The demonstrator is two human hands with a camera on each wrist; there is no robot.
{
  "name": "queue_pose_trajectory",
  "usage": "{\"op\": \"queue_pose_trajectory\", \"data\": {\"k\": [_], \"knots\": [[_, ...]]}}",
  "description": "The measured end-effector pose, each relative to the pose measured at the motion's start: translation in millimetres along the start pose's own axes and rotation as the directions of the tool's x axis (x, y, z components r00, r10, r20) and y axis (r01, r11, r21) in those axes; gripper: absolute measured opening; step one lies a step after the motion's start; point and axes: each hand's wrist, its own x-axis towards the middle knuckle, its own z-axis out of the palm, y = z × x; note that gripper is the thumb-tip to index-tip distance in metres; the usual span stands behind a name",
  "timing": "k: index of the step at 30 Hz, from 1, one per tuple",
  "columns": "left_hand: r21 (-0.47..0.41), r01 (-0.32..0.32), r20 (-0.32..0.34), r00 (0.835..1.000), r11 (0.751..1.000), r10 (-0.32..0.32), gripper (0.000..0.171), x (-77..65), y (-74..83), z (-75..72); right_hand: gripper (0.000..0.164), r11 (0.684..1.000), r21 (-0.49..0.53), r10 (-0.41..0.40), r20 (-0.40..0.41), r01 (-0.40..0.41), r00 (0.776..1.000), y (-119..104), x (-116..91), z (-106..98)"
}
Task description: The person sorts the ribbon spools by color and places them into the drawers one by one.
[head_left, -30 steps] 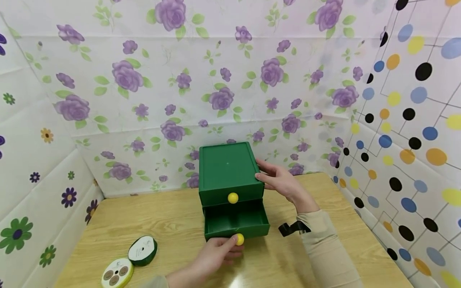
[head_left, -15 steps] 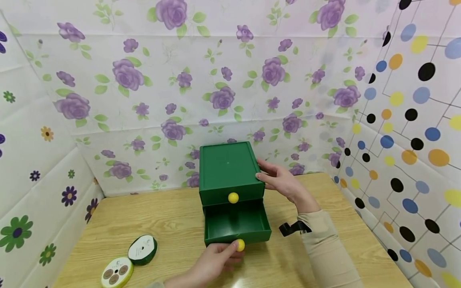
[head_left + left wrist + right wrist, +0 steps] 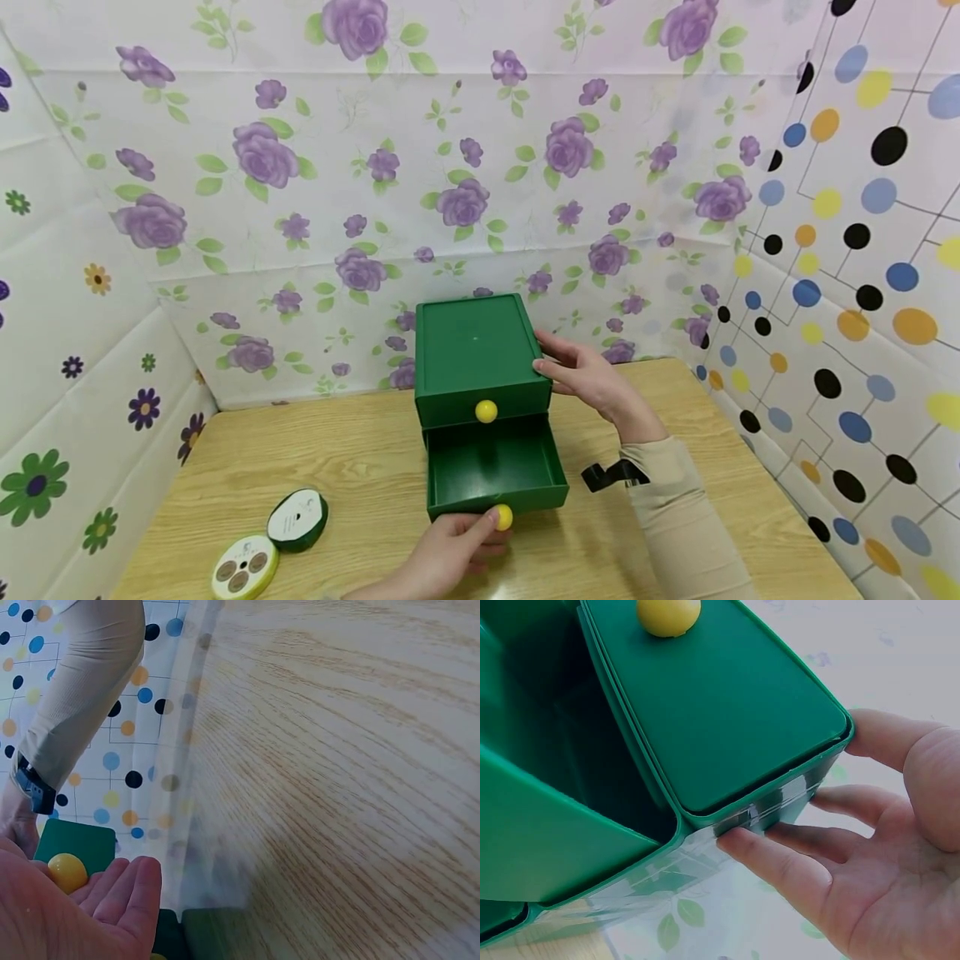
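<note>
Cabinet stands on the table, back towards the floral sheet; its drawer, below the top knob, juts well out towards the person. Left hand: clamped on the drawer's knob, thumb against its near side, remaining fingers bent beneath. Right hand: fingers apart, not closed round anything; the right wrist view shows thumb at the top front corner, fingertips against the side wall, which bears clear tape.

Step in hand, as judged: working the drawer by its knob, cabinet braced. Notes on doing it well:
– Keep the left hand's force level, in line with the runners; a sideways bias would likely make the drawer bind.
– The box looks light, so the right hand should press just enough to stop sliding or tipping.
– With so much drawer out, support its front against sagging; go slowly near full travel.
– Keep right fingertips off the drawer opening.

Green roll and yellow roll lie aside, left.
</note>
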Motion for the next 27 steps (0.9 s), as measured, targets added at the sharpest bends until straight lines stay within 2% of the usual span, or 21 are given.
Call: {"op": "queue_pose_trajectory", "data": {"k": [5,7,10,12,16,17,18,19,21,24,27], "knots": [[0.026,-0.001,0.090,0.996,1.000,-0.002,0.060,6.2,-15.3,-10.4,0.073,1.000,-0.003,0.004,0.004,-0.004,1.000,1.2,0.7,0.2],[0.053,0.004,0.124,0.992,0.999,-0.010,0.059,5.5,-15.8,-14.0,0.073,1.000,-0.005,0.005,0.003,-0.005,1.000,2.1,1.0,-0.2],[0.116,0.009,0.170,0.985,0.993,-0.028,0.053,-4.5,-6.4,-21.3,0.074,1.000,-0.018,0.002,-0.004,-0.002,1.000,3.1,1.1,-1.2],[0.159,0.005,0.210,0.977,0.987,-0.039,0.048,-17.3,4.9,-29.7,0.074,1.000,-0.022,0.001,-0.007,-0.001,1.000,3.3,0.4,-1.7],[0.211,-0.089,0.357,0.934,0.973,0.008,0.040,-35.8,12.4,-64.1,0.074,1.000,-0.027,0.006,-0.009,-0.006,1.000,1.4,-1.0,-2.0],[0.213,-0.111,0.379,0.925,0.971,0.023,0.039,-40.2,13.0,-74.3,0.074,1.000,-0.025,0.006,-0.008,-0.007,1.000,1.1,-1.1,-2.1],[0.219,-0.128,0.383,0.923,0.967,0.035,0.037,-44.7,13.3,-84.4,0.074,1.000,-0.028,0.007,-0.008,-0.007,1.000,1.2,-0.9,-2.4],[0.220,-0.148,0.384,0.922,0.964,0.054,0.036,-48.6,13.6,-95.1,0.075,1.000,-0.030,0.008,-0.008,-0.009,1.000,1.4,-0.6,-2.6],[0.258,-0.169,0.333,0.940,0.951,0.076,0.033,-56.8,13.7,-116.4,0.075,0.999,-0.032,0.013,-0.011,-0.013,1.000,2.4,0.4,-2.8],[0.315,-0.164,0.203,0.974,0.935,0.102,0.032,-66.7,12.7,-147.5,0.076,0.999,-0.034,0.017,-0.011,-0.017,1.000,3.2,1.4,-2.6],[0.362,-0.148,0.063,0.989,0.920,0.135,0.034,-73.4,7.9,-173.1,0.076,0.999,-0.022,0.024,-0.007,-0.025,1.000,2.0,1.4,-1.4]]}}
